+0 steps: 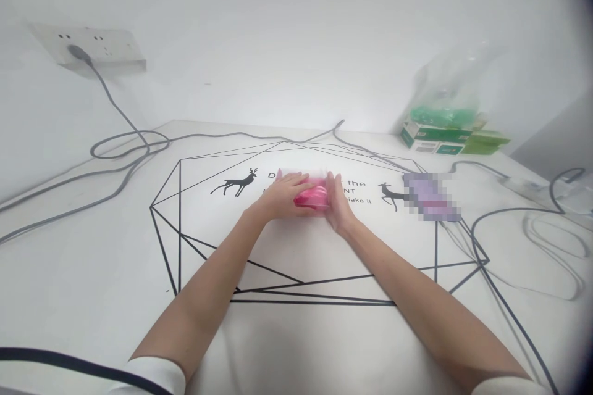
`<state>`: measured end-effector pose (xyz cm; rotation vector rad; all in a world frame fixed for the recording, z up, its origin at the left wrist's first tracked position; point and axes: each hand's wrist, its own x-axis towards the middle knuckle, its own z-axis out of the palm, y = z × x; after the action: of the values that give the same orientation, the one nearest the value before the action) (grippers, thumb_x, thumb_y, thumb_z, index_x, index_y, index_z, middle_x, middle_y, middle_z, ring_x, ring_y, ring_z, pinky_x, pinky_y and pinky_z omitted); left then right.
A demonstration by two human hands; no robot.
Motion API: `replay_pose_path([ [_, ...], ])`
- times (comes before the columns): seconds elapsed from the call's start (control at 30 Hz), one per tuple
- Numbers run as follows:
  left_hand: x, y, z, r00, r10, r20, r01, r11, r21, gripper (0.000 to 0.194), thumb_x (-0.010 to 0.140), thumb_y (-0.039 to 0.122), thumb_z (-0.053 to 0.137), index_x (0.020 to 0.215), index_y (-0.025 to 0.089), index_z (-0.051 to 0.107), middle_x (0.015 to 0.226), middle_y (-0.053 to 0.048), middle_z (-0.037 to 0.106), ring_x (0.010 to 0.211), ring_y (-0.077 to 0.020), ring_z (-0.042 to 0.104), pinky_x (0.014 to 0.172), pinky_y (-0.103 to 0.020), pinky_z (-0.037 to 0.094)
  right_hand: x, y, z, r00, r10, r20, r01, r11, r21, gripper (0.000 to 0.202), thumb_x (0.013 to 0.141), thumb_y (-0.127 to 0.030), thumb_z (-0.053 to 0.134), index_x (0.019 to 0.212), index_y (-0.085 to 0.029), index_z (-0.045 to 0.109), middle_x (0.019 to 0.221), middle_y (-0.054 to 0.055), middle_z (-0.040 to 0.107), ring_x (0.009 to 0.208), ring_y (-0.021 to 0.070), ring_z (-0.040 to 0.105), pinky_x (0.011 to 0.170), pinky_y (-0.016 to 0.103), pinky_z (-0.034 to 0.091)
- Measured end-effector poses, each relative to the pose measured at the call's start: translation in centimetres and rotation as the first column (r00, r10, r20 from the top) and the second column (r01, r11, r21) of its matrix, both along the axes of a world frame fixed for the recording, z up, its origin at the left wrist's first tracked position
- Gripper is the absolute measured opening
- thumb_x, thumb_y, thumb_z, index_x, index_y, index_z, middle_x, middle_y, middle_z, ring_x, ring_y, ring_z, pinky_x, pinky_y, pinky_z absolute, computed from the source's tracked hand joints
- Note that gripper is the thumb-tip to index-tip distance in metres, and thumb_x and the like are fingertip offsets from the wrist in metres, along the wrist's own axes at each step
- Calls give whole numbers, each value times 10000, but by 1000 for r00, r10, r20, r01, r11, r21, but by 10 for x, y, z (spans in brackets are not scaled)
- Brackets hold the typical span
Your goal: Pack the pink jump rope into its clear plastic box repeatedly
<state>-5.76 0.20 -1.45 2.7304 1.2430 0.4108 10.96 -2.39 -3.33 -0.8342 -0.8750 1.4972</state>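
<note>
A clear container with glossy pink contents (pixel 319 195) appears to lie on its side in the middle of the table mat. Over its left part my left hand (pixel 283 195) is closed, fingers curved across the top and front. My right hand (pixel 340 208) grips the right end, its palm and fingers pressed against that face. Both hands hide much of the container, so its lid cannot be made out. Black printed text and two deer figures on the white mat (pixel 287 253) surround it.
A grey cable (pixel 204 134) runs along the back from a wall socket (pixel 99 46). At right are a blurred-out purple phone-like item (pixel 430 197), more cables (pixel 509 213), and green-white boxes (pixel 438 137) under a clear plastic bag (pixel 445 95). A black cable (pixel 69 361) crosses the lower left.
</note>
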Motion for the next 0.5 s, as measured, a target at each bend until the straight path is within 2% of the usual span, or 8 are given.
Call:
replay_pose_path([
  [0.1,0,1,-1,1000,-4,5,4,1000,2,731,784,747,566,1382,329,526,1509,-70,444,1409,-346,359,1185,-612,123,-3,0,-1,1000,3,-31,-5,998,-68,638,954,-671,273,1432,-302,479,1425,43,556,1285,235,551,1038,454,484],
  [0.23,1,2,-2,1000,-9,0,9,1000,16,716,794,738,561,1380,328,526,1498,-70,458,1407,-351,363,1181,-629,98,-2,0,-1,999,0,-46,-4,996,-87,634,941,-685,302,1403,-300,506,1401,43,580,1301,233,536,1050,456,471],
  [0.4,1,1,-1,1000,-2,-6,2,1000,1,739,786,747,562,1394,331,508,1514,-66,438,1416,-336,353,1187,-619,95,6,4,-1,995,75,-65,-75,997,10,668,954,-679,230,1300,-242,599,1305,72,653,1259,240,572,1060,460,453],
  [0.5,1,0,1,1000,4,5,-4,1000,-16,770,765,779,554,1392,335,510,1515,-62,437,1418,-330,352,1190,-612,89,11,10,-5,996,76,-44,-73,995,64,677,961,-666,193,1233,-238,642,1276,63,672,1284,227,551,1091,433,422],
])
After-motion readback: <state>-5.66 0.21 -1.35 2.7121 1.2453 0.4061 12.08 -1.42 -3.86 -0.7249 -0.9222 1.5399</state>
